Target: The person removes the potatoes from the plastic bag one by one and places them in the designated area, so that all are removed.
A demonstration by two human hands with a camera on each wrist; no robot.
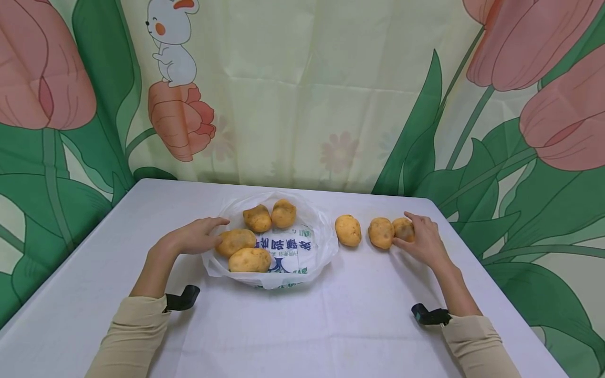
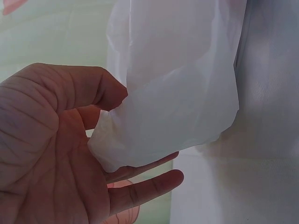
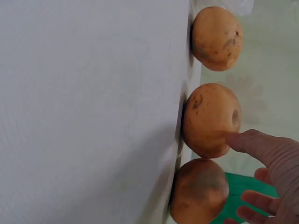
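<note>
The left hand (image 1: 196, 237) pinches the left rim of a thin, crinkled plastic bag (image 1: 269, 281) holding four lumpy potatoes (image 1: 249, 260); a light hold should spare the film. Right of the bag, the right hand (image 1: 425, 244) spreads loosely by the end potato (image 1: 403, 229), gripping nothing visibly, thumb at the rounded potato (image 1: 381, 233) alongside; opposed pressure would steady either.

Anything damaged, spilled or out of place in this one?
The rightmost potato looks possibly bruised: the right wrist view shows a broad dark greyish patch on it, whereas the neighbouring potato is mostly tan with small dark marks. I see no spill.
</note>
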